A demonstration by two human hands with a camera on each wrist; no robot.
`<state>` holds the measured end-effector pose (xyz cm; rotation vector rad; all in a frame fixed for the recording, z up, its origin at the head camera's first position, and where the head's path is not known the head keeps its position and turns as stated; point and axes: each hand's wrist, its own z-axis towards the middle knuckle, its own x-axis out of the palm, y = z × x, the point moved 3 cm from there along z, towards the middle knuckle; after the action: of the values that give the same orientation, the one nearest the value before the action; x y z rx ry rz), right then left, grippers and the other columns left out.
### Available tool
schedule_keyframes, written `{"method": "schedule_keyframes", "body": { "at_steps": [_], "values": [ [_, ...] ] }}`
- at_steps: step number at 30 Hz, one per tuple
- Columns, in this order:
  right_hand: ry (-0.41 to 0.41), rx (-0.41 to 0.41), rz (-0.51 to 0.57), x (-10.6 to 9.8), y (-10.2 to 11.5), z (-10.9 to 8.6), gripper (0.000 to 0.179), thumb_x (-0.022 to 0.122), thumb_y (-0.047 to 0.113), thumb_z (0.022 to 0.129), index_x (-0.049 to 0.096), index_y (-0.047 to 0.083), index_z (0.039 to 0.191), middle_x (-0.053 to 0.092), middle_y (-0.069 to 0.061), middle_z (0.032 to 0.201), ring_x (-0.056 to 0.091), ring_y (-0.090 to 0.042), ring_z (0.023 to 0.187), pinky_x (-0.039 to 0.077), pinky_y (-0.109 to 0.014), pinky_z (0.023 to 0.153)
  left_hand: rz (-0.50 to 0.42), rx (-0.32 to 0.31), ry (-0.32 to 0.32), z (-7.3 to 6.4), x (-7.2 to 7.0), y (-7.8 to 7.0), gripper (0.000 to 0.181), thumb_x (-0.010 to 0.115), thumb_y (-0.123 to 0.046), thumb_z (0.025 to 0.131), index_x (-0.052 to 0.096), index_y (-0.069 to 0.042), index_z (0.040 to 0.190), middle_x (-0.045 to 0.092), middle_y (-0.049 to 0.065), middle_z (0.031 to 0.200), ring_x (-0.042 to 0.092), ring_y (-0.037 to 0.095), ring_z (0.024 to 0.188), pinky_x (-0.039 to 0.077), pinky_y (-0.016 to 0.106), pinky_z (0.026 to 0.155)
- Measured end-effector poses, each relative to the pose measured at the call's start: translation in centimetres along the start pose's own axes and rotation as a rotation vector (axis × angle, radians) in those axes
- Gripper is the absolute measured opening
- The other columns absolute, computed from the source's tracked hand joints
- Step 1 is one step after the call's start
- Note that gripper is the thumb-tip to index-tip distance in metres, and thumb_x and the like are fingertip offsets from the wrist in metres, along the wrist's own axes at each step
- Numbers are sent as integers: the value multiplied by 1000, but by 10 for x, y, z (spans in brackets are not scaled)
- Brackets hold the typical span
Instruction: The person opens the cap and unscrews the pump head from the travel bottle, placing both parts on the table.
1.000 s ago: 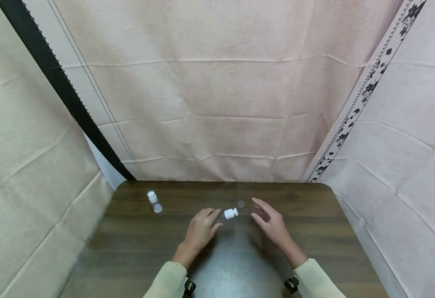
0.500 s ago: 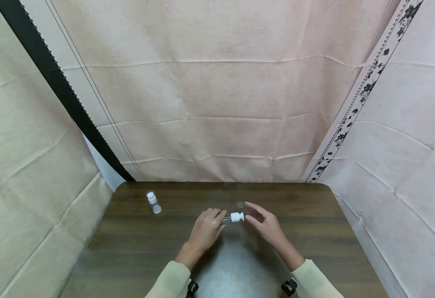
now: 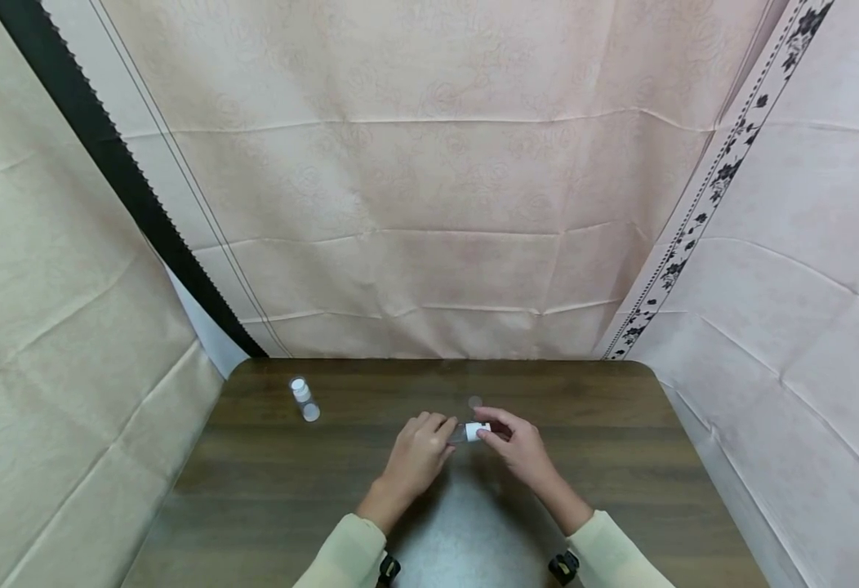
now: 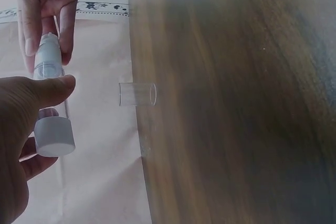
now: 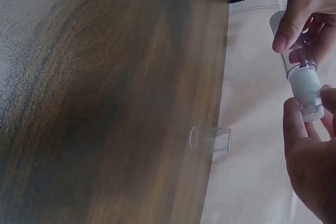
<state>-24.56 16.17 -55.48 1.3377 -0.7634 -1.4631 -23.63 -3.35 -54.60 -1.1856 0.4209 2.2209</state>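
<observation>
Nearest, pale green sleeves (image 3: pixel 341 551) reaching in over the close side of the desk (image 3: pixel 253 498), with a black strap (image 3: pixel 563 566) at each wrist. Just beyond, above brown wood grain and a pale patch of sheen, left hand (image 3: pixel 413 459) with fingers curled round the clear body of a bottle (image 3: pixel 471 432), right hand (image 3: pixel 521 455) with fingers pinching its white top. Held sideways between the two, roughly midway across the desk; hard to tell whether touching the wood. Slightly farther, near the right fingertips, a short clear tube (image 4: pixel 137 94), upright on the desk. Well off to the left, toward the far corner, a second bottle (image 3: pixel 304 398), likewise clear and white, upright. Then a straight far edge with rounded corners. Close behind, a creased pinkish-cream cloth (image 3: pixel 415 163), hanging across the back. To the left, cream cloth (image 3: pixel 62 327) beside a slanting black stripe (image 3: pixel 106 147); to the right, whitish cloth (image 3: pixel 790 245) beside a strip of dark printed flowers (image 3: pixel 716 184).
</observation>
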Motion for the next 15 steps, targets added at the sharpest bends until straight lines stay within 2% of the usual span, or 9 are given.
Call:
{"method": "schedule_keyframes", "body": {
  "at_steps": [5, 9, 15],
  "values": [
    [-20, 16, -44, -1, 1, 0, 23, 78, 12, 92, 77, 17, 114, 76, -4, 112, 68, -12, 96, 57, -20, 82, -2, -9, -9, 2, 0, -2, 43, 90, -30, 81, 77, -8, 116, 75, 5, 104, 69, 17, 88, 59, 29, 76],
    [-30, 8, -80, -1, -1, -1, 18, 80, 14, 90, 78, 17, 108, 76, -2, 104, 66, -9, 89, 56, -20, 77, -14, -24, 11, 3, 0, -2, 45, 90, -30, 82, 76, -7, 118, 75, 6, 106, 69, 17, 89, 60, 29, 78],
    [-38, 5, -87, -2, -6, -3, 16, 81, 15, 90, 79, 16, 106, 76, -1, 101, 64, -7, 85, 55, -21, 74, -15, -19, 39, 0, -1, -4, 45, 87, -32, 84, 75, -7, 120, 74, 6, 108, 69, 16, 91, 61, 29, 82]
  ]
}}
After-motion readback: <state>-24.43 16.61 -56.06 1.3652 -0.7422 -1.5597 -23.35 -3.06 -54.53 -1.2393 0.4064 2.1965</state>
